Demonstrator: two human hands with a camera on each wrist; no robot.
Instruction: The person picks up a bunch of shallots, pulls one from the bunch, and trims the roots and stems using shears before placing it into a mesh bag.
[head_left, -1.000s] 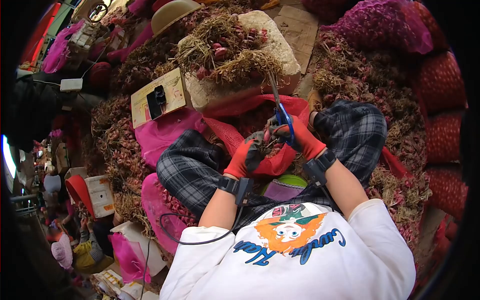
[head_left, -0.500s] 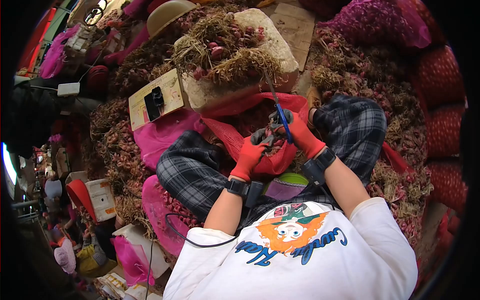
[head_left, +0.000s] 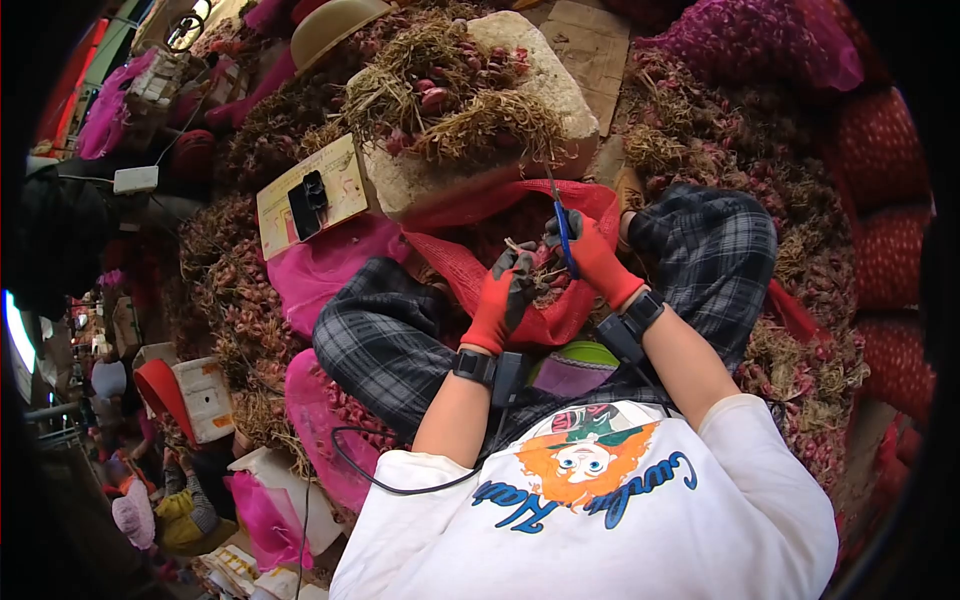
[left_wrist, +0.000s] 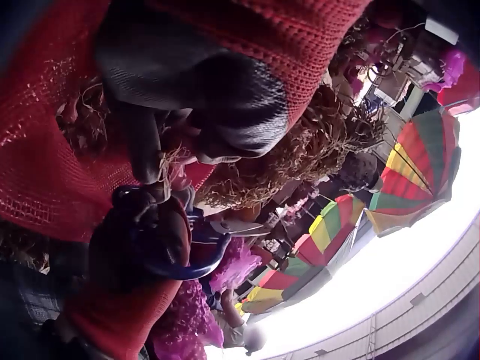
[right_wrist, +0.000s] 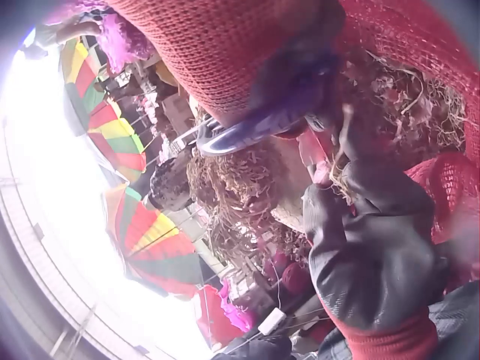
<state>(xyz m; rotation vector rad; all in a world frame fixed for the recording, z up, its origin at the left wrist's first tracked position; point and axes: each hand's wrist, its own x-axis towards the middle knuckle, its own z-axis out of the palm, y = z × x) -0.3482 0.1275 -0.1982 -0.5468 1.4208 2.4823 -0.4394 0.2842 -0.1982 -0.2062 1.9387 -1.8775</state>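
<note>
In the head view my left hand [head_left: 500,297], in a red glove with dark grey palm and fingers, pinches a small pink-red shallot with a dry stalk. Its pink skin and wispy roots show at the fingertips in the right wrist view, where the shallot [right_wrist: 319,156] lies close to the other hand. My right hand [head_left: 600,262], gloved alike, grips blue-handled scissors [head_left: 564,238], their blades pointing away from me. Both hands are over an open red mesh bag [head_left: 440,262] between my knees, with shallots and dry scraps inside.
Beyond the bag, a pale block [head_left: 545,75] bears a heap of dry-stalked shallots [head_left: 435,98]. Left of it, a phone [head_left: 308,205] lies on a box lid [head_left: 345,170]. Loose shallots spread on both sides; full red mesh sacks [head_left: 885,250] stand at right.
The hands were close together and have drawn slightly apart. My left hand has turned, so a pale dry stalk now sticks up from its fingers. The scissors stay in my right hand.
</note>
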